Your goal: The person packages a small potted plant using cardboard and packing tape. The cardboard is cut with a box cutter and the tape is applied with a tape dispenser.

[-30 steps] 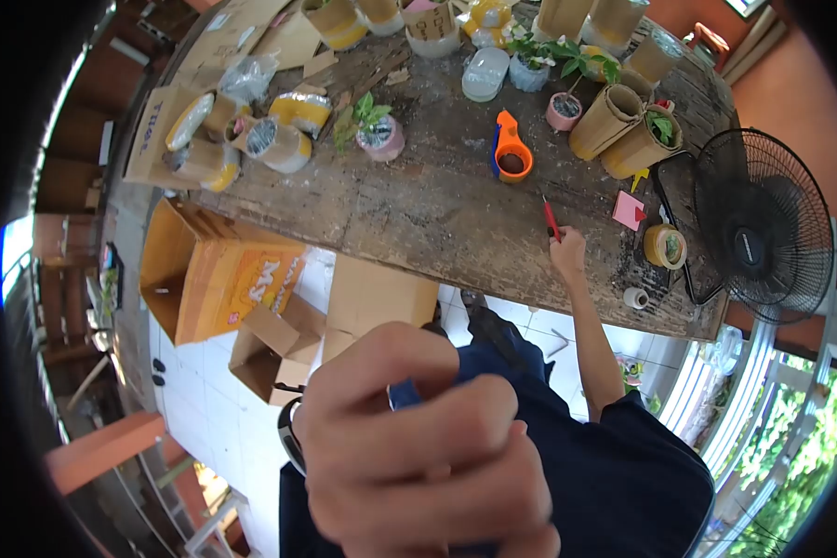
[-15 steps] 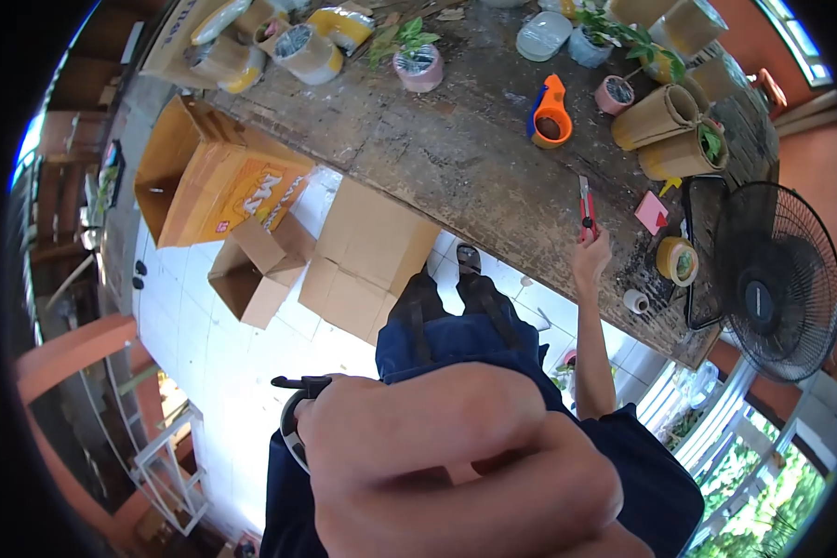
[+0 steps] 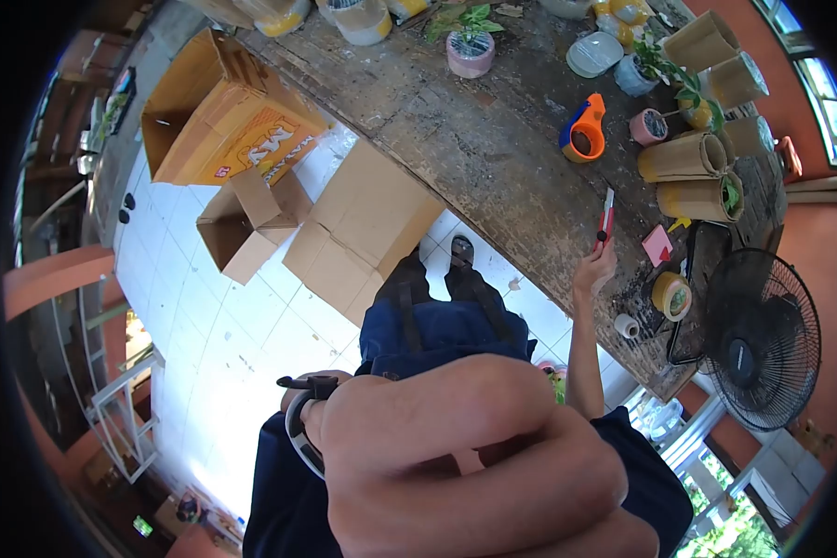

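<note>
My left hand (image 3: pixel 479 456) is very close to the camera, its fingers curled into a closed shape. A grey band with a black clip (image 3: pixel 309 383) is at its wrist. Whatever lies inside those fingers, if anything, is hidden. Over the table's near edge, my right hand (image 3: pixel 595 270) grips a red box cutter (image 3: pixel 605 223), its pale blade pointing away from me. Beyond the blade is an orange and blue tape dispenser (image 3: pixel 586 128). To the right of this hand are a pink pad (image 3: pixel 657 245), a yellow-brown tape roll (image 3: pixel 671 297) and a small white roll (image 3: pixel 627 325).
The worn wooden table (image 3: pixel 493 153) bears a potted plant (image 3: pixel 471 54) and several cardboard tubes (image 3: pixel 684 158). A black fan (image 3: pixel 758 339) stands at the right. On the tiled floor (image 3: pixel 214 325) lie a flattened carton (image 3: pixel 367 228), a small open box (image 3: pixel 251 223) and a larger carton (image 3: pixel 232 130).
The view has shifted, so the cartons and fan sit differently in it. My right hand still holds the box cutter, and my left hand remains closed before the camera.
</note>
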{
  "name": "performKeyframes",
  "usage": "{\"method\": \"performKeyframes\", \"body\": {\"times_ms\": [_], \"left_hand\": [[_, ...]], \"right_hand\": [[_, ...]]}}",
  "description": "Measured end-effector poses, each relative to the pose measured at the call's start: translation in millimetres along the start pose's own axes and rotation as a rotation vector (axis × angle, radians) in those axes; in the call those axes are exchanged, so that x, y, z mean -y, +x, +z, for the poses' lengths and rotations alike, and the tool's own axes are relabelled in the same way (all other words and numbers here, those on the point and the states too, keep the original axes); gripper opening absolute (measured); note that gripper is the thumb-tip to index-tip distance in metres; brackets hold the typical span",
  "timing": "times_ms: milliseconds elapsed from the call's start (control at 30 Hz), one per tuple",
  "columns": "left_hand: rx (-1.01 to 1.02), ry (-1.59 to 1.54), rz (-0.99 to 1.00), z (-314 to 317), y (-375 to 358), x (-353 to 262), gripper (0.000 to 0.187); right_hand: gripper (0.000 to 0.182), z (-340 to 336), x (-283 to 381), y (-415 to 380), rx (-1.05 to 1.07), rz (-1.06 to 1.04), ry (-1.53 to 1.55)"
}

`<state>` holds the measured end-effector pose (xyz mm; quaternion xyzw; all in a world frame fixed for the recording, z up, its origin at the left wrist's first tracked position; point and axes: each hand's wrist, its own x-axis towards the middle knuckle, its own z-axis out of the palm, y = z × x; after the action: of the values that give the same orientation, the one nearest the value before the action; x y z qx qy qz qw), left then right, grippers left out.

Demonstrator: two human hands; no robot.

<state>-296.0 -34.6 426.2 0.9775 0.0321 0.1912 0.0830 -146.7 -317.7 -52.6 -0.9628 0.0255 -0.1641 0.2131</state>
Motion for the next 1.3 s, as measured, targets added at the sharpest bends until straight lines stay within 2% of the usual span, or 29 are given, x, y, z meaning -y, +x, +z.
{"method": "performKeyframes", "body": {"times_ms": [33, 67, 167, 267, 367, 467, 567, 633, 700, 767, 800, 867, 967, 1000, 1067, 1100, 1167, 1233, 1267, 1300], "left_hand": [[0.030, -0.502, -0.066, -3.4, -2.6, 3.6, 0.040], [0.016, -0.514, -0.035, -0.4, -4.4, 7.8, 0.040], [-0.003, -0.472, -0.029, -1.7, -7.3, 13.4, 0.036], [-0.008, -0.517, -0.139, -0.6, -7.2, 12.8, 0.031], [-0.038, -0.603, -0.286, 16.0, 1.0, 9.7, 0.027], [0.016, -0.591, 0.311, 80.9, -9.6, 71.7, 0.027], [0.405, -0.494, -0.135, 157.3, -65.0, 108.5, 0.020], [0.592, -0.343, -0.270, 217.9, -146.2, 144.6, 0.023], [0.951, -0.273, -0.499, 270.9, -252.8, 179.3, 0.037], [1.393, -0.610, -0.977, 286.5, -290.1, 182.5, 0.068], [1.167, -0.985, -1.310, 295.6, -326.7, 179.7, 0.071], [0.664, -1.394, -1.757, 315.9, -398.4, 178.1, 0.065], [0.740, -0.770, -1.131, 275.8, -385.3, 172.2, 0.051], [0.810, -0.718, -1.187, 267.5, -380.9, 174.0, 0.036], [1.022, -0.913, -1.309, 241.0, -358.3, 173.7, 0.029], [1.123, -1.015, -1.370, 230.1, -347.9, 173.2, 0.026], [0.901, -1.240, -1.541, 220.4, -331.7, 166.7, 0.025], [0.650, -1.456, -1.681, 222.2, -318.2, 154.3, 0.027], [0.669, -1.420, -1.651, 229.1, -315.4, 148.2, 0.030], [0.734, -1.415, -1.570, 232.7, -323.6, 152.9, 0.031]], "right_hand": [[0.034, -1.1, -2.0, 0.7, 0.052, 0.011, 0.002], [0.034, -0.1, -2.6, 2.4, 0.100, 0.021, 0.007], [0.032, 3.2, 1.5, 0.9, -0.153, -0.070, -0.013], [0.032, 7.1, -0.3, -0.6, -0.101, -0.079, -0.026], [0.030, 8.7, 3.5, -2.9, -0.156, -0.066, -0.061], [0.030, 11.5, -1.5, -5.7, -0.117, -0.034, -0.024], [0.029, 2.4, 1.6, -4.5, 0.021, 0.081, 0.024], [0.028, 0.7, 11.2, -7.6, -0.012, 0.233, 0.143], [0.027, 4.7, 9.3, -4.1, -0.055, 0.324, 0.310], [0.026, 13.2, -2.0, -8.1, -0.090, 0.357, 0.520], [0.027, 10.8, -3.8, -7.1, -0.014, 0.528, 0.656], [0.030, 3.4, -1.7, -3.4, 0.144, 0.865, 0.937], [0.029, -1.0, 10.6, -5.2, 0.005, 0.814, 1.021], [0.028, -2.9, 11.4, -3.3, 0.037, 0.869, 0.988], [0.026, -5.1, 5.2, 0.4, 0.110, 0.976, 0.920], [0.027, -8.6, 10.1, 1.1, 0.084, 0.963, 0.911], [0.030, -16.5, 22.7, 2.5, 0.033, 0.935, 0.898], [0.028, -11.1, 9.7, 3.3, 0.155, 0.955, 0.873], [0.027, -10.8, 7.7, 1.8, 0.211, 0.967, 0.856], [0.027, -9.4, 7.1, -1.6, 0.170, 0.949, 0.863]]}}
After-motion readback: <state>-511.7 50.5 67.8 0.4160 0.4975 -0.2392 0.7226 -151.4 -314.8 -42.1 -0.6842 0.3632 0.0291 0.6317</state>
